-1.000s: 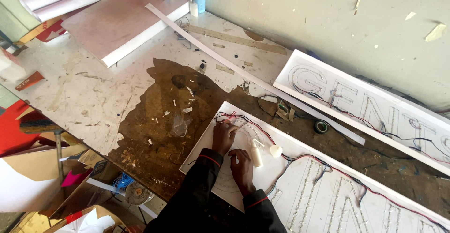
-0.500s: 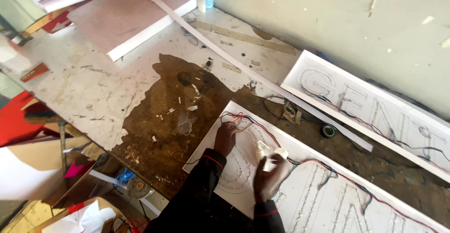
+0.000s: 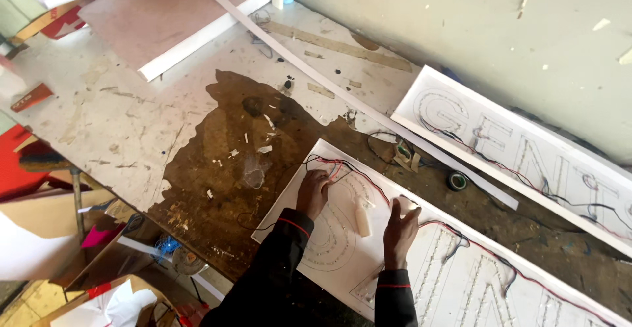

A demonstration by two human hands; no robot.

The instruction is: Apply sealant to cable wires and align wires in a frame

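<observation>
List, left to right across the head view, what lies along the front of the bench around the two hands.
Cardboard box with white paper → dark stain on the bench → left hand pressing the near white sign panel → small pale cylinder → right hand → red and black wires.

Table (image 3: 118,123) carrying a sign panel (image 3: 342,261) at its near edge, left hand (image 3: 313,192) and right hand (image 3: 399,229) resting on it, a glue tube (image 3: 362,222) between them, tape roll (image 3: 457,181) behind, second sign panel (image 3: 526,156) beyond, board (image 3: 164,18) far left.
</observation>
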